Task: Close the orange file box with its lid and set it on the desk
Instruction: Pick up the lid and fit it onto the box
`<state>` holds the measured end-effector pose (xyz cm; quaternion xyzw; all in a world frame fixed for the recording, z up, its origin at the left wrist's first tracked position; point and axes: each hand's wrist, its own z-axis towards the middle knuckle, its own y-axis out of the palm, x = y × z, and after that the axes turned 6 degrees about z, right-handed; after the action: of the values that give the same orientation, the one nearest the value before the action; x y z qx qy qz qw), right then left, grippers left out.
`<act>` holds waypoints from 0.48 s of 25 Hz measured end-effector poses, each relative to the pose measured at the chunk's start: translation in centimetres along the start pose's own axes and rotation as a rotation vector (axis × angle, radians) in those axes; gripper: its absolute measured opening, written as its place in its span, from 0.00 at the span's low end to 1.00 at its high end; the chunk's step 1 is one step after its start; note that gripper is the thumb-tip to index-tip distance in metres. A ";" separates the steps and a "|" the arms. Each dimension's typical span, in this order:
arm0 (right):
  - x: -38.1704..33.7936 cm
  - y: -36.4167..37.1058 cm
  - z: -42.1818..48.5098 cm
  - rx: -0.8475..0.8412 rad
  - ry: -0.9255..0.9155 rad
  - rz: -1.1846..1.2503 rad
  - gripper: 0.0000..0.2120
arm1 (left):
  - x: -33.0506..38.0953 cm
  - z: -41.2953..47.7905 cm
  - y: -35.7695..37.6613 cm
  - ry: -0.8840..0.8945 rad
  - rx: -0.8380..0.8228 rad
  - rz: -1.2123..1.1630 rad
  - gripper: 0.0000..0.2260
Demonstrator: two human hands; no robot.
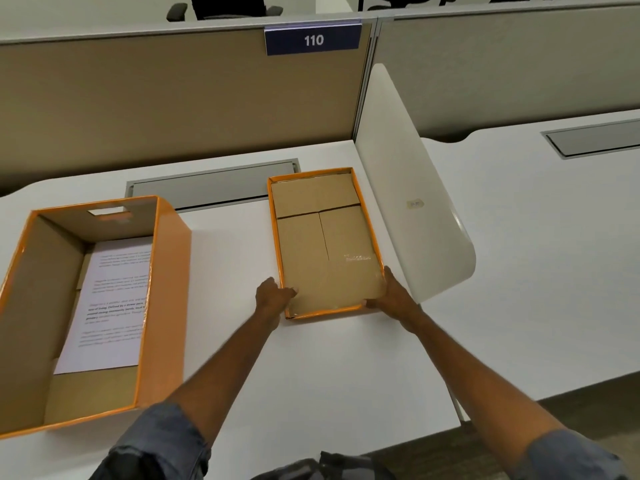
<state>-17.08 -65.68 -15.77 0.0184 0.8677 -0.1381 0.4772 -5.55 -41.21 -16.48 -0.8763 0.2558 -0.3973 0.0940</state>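
Note:
The orange file box (166, 271) stands open at the left of the white desk (311, 368), with printed sheets (114, 299) lying inside it. Its orange lid (325, 237) lies upside down at the middle right, brown inside facing up. My left hand (273, 296) grips the lid's near left corner, fingers curled over the rim. My right hand (391, 292) grips the near right corner. The lid rests flat on the desk.
A white curved divider panel (415, 202) stands right beside the lid. A grey cable hatch (214, 188) lies behind the box and lid. A tan partition (173, 98) with a "110" sign (313, 39) closes the back. Another desk extends to the right.

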 end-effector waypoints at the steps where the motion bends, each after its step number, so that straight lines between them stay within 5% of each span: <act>1: 0.0 -0.3 -0.1 -0.030 -0.011 -0.002 0.39 | -0.4 0.1 -0.5 -0.004 -0.021 -0.035 0.23; 3: -0.1 -0.7 -0.5 -0.086 -0.027 -0.005 0.39 | -0.8 -0.5 -1.3 0.037 -0.054 -0.036 0.19; 12: -2.0 0.0 -3.5 -0.113 -0.103 -0.099 0.34 | -1.8 -3.2 -4.7 0.171 -0.126 0.087 0.32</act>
<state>-18.85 -64.58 -12.31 -0.0587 0.8483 -0.1129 0.5140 -7.21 -36.15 -13.77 -0.8313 0.3254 -0.4495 0.0338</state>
